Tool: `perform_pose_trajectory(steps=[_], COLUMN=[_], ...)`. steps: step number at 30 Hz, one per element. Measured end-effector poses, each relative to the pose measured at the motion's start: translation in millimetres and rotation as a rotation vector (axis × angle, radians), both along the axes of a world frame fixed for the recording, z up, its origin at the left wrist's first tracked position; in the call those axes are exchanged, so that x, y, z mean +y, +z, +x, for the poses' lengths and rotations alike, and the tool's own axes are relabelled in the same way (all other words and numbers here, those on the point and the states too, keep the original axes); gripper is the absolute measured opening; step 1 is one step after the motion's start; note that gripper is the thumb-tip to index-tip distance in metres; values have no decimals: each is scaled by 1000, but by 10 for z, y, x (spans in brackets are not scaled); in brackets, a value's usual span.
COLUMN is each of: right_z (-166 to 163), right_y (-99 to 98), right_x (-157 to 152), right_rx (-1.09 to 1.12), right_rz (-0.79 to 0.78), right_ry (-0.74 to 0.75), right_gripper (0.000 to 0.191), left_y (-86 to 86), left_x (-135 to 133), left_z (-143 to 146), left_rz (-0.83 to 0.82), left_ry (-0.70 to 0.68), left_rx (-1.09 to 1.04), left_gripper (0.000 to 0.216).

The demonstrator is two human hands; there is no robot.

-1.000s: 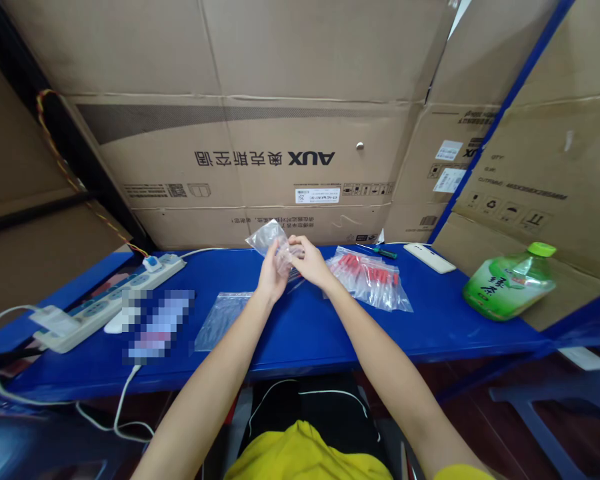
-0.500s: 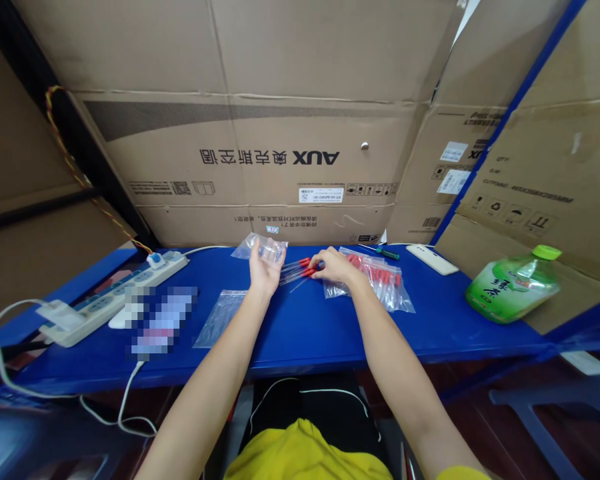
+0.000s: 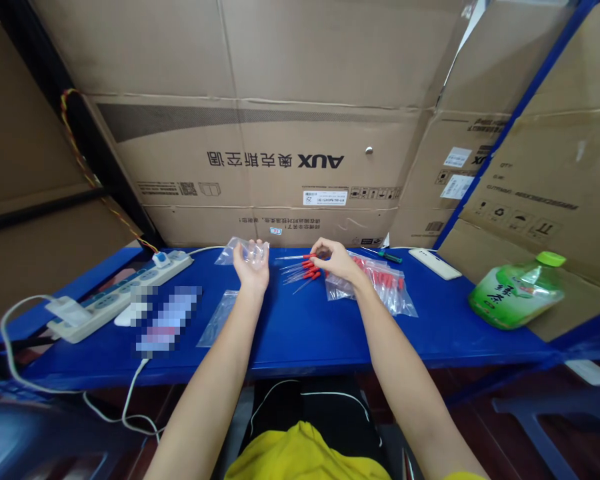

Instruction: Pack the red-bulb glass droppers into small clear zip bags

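My left hand (image 3: 253,267) is raised above the table with the fingers curled, holding a clear plastic bag (image 3: 227,252) that spreads out past the thumb. To its right, my right hand (image 3: 333,259) pinches the red end of a thin clear dropper (image 3: 296,257), which points left. Just below it lies a small fan of similar red-ended droppers (image 3: 307,273), tips toward the left. Filled clear bags of red-ended droppers (image 3: 387,283) lie partly under and right of my right hand. Another flat clear bag (image 3: 217,320) lies beneath my left forearm.
A white power strip (image 3: 125,287) with cables and a blurred phone (image 3: 167,320) are on the left of the blue table (image 3: 305,340). On the right are a green screwdriver (image 3: 390,257), a white phone-like object (image 3: 435,263) and a green bottle (image 3: 515,293). Cardboard walls (image 3: 280,120) surround the table.
My left hand has moved left with the bag, away from the droppers. My right hand now has one dropper apart from the fanned group; the view has shifted slightly.
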State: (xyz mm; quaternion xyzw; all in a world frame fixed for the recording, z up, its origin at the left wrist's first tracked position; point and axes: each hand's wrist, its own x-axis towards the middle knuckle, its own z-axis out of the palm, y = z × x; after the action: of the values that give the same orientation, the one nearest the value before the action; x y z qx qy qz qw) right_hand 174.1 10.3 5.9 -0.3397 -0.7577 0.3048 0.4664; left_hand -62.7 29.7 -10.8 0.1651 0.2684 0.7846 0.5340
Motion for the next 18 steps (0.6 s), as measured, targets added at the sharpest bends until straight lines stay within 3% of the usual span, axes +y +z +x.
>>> perform_pose_trajectory(steps=[4,9,14,18], right_z=[-144,-460,-719,-781], right_y=[4,-134,-262,-283], right_x=[-56,-93,-119,-146], right_rx=[37,-29,-143,-147], right_rz=[39,122,161,188], right_ry=[-31,-98,-259,-326], right_gripper=[13,14,10,11], left_y=[28,38,5,-12], left_x=[-6,-77,-141,-177], left_z=[-20,219,421,469], left_rz=[-8,5,-9,39], left_ry=[-10,-121,-302,-293], left_rx=[-59,-112,-20,14], left_gripper=[18,12,20,15])
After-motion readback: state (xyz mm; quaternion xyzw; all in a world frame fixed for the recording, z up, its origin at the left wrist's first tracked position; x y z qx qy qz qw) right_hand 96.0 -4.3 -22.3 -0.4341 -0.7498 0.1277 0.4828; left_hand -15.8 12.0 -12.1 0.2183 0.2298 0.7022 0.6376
